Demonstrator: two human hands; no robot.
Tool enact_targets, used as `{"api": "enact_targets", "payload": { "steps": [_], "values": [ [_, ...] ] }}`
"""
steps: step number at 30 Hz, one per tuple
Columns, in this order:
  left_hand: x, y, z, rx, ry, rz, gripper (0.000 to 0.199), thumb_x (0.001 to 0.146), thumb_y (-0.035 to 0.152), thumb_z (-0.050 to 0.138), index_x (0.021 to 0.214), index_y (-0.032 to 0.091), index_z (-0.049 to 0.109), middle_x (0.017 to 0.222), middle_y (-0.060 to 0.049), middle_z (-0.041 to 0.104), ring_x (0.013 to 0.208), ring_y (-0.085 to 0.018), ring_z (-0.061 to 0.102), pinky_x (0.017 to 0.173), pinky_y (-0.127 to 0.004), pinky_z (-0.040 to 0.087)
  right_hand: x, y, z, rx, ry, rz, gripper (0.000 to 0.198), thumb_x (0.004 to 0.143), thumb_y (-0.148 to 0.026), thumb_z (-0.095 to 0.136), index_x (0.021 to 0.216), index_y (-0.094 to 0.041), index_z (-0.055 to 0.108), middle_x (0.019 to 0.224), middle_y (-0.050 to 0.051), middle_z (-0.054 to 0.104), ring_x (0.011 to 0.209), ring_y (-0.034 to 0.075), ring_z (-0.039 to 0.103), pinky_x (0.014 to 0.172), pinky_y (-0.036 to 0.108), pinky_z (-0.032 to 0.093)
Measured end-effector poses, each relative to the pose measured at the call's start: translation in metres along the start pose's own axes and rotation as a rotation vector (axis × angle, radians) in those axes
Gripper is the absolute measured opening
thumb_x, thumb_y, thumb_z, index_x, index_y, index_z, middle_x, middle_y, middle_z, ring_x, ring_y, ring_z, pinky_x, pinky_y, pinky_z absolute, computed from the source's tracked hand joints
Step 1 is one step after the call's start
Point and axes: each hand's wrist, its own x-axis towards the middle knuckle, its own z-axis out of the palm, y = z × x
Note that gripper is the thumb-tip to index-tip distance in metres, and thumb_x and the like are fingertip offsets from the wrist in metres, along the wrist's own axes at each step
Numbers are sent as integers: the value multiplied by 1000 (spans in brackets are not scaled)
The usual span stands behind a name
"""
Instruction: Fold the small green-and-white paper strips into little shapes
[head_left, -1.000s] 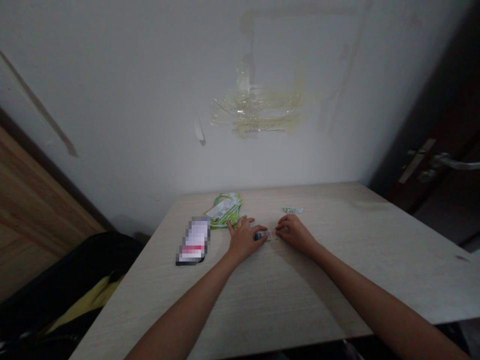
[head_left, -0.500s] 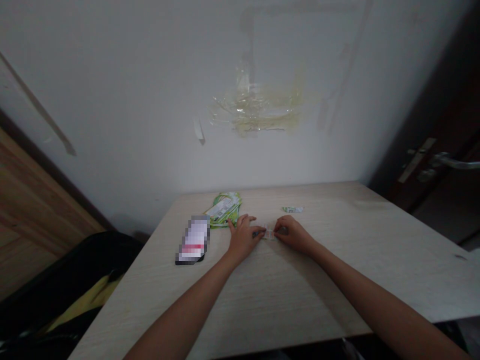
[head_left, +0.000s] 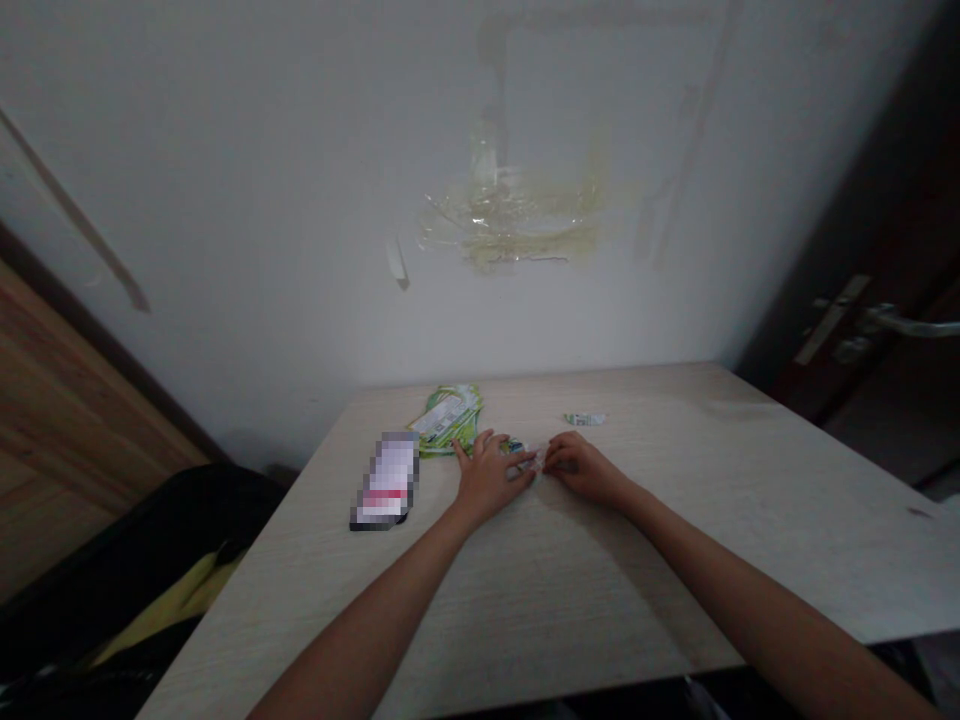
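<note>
A small, thin whitish piece with coloured print (head_left: 531, 462) lies low over the table between my two hands, partly covered by fingers. My left hand (head_left: 489, 480) has its thumb and index finger at the left side of the piece, its other fingers spread toward the green packet (head_left: 444, 418). On the right side, my right hand (head_left: 583, 472) is closed in a pinch at the edge of the same piece, its fingers curled. Just behind the left fingers shows a bit of green and blue print, too small to make out.
A phone (head_left: 386, 482) with a blurred screen lies left of my left hand. Beyond my right hand rests a torn green-and-white strip (head_left: 585, 419). The table (head_left: 525, 610) meets a wall with peeling tape (head_left: 525, 220). A dark bag (head_left: 180, 530) stands at the left.
My left index finger and thumb have spread apart and reach slightly farther right over the small piece. The right fingertips have shifted slightly left. The phone, green packet and strip stay put.
</note>
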Motion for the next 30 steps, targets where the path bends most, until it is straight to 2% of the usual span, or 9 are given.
{"api": "enact_targets", "payload": {
  "steps": [4, 10, 14, 19, 23, 30],
  "values": [
    [1, -2, 3, 5, 5, 10, 30, 87, 57, 58, 116, 54, 66, 141, -2, 53, 139, -34, 32, 109, -76, -3, 1, 0, -1, -16, -6, 17, 17, 80, -11, 67, 90, -22, 76, 98, 8, 69, 103, 23, 60, 96, 41, 48],
    [2, -3, 0, -61, 19, -37, 23, 84, 56, 64, 102, 46, 74, 136, -1, 53, 135, -30, 35, 111, -73, 0, 3, -5, -7, -42, -66, -33, 25, 80, -15, 70, 101, -27, 76, 114, 7, 69, 114, 23, 58, 102, 43, 46],
    [3, -3, -3, -81, 42, -62, 22, 79, 54, 70, 97, 44, 75, 128, -1, 57, 130, -29, 41, 112, -72, 1, 6, -4, -5, -58, -96, -61, 20, 83, -16, 70, 99, -27, 76, 106, 5, 73, 113, 22, 59, 102, 42, 46],
    [4, -3, -2, -69, 8, -60, 18, 81, 53, 69, 96, 47, 76, 137, 1, 56, 137, -32, 35, 112, -72, -3, 8, -2, -5, -119, -96, -107, 13, 85, -21, 70, 95, -25, 77, 99, 6, 74, 106, 22, 62, 97, 40, 48],
    [4, -2, -2, -51, -22, -53, 24, 82, 56, 65, 104, 49, 73, 142, 1, 54, 140, -34, 32, 110, -74, -4, 7, -4, -3, -177, -72, -137, 10, 88, -24, 67, 92, -23, 76, 99, 8, 72, 105, 23, 61, 94, 39, 47],
    [3, -3, 1, -30, -24, -56, 29, 80, 57, 68, 107, 49, 72, 143, -1, 53, 140, -34, 31, 111, -73, -2, 10, -16, 0, -275, -105, -67, 11, 91, -23, 62, 91, -20, 73, 97, 9, 68, 100, 22, 58, 90, 36, 45]
  ]
}}
